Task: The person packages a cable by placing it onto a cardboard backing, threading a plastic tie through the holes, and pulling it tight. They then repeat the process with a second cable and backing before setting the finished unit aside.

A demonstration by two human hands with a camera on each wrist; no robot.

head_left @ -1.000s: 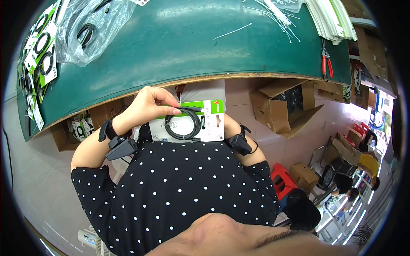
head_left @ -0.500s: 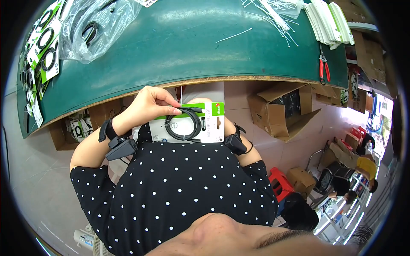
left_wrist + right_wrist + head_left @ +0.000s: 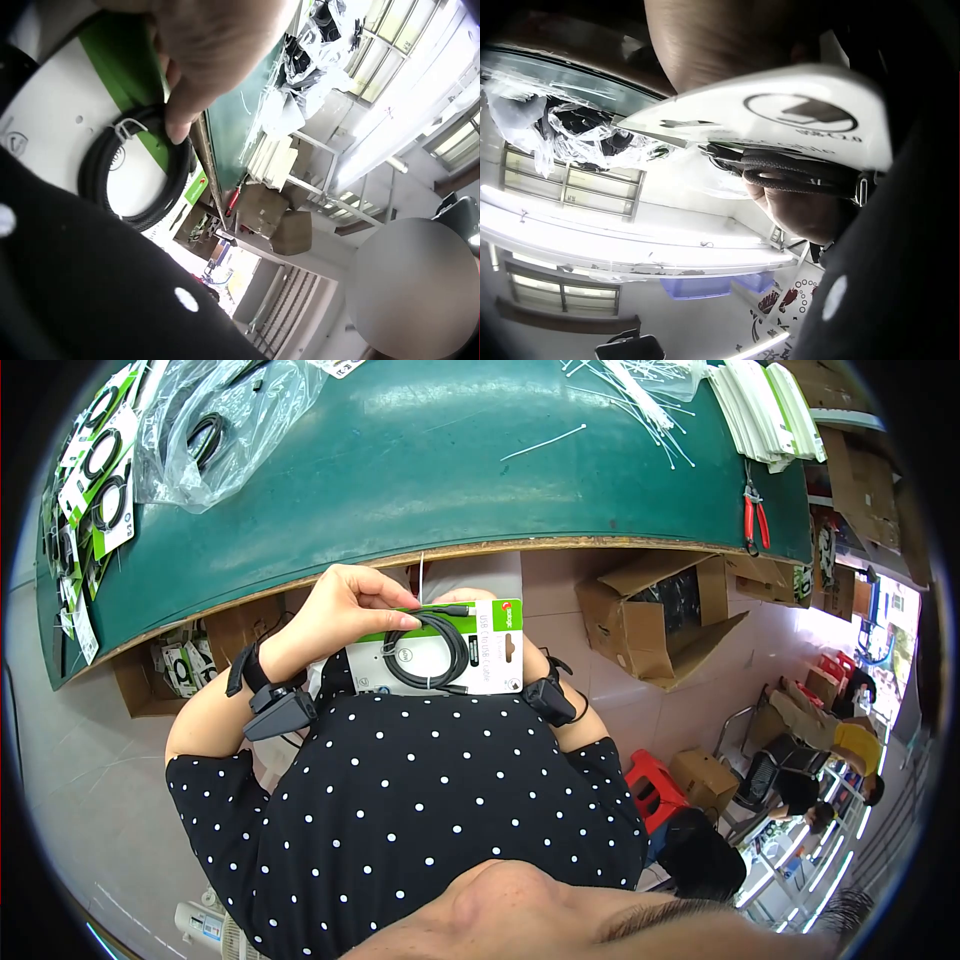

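A white and green packaging card [image 3: 500,650] with a coiled black cable [image 3: 460,655] on its front is held up at the chest in the head view. The left hand [image 3: 345,608] pinches the top of the coil, thumb and forefinger close together. A thin white tie [image 3: 421,578] stands up beside those fingertips. In the left wrist view the left hand's thumb [image 3: 180,124] touches the coil [image 3: 94,169], which has a white tie [image 3: 129,127] round it. The right hand [image 3: 472,595] is behind the card, its fingers mostly hidden; the right wrist view shows that hand [image 3: 712,45] against the card [image 3: 817,112].
Beyond the card is a green table [image 3: 400,480], bearing a clear bag [image 3: 210,460], carded cables [image 3: 100,480], loose white ties [image 3: 645,410], stacked cards [image 3: 760,415] and red-handled pliers [image 3: 755,520]. Open cardboard boxes [image 3: 640,630] stand below, with a red stool [image 3: 655,790] at the right.
Part of the right hand now shows above the card's top edge, where it was hidden a second ago. The white tie stands out longer above the left fingertips. The coil stays on the card.
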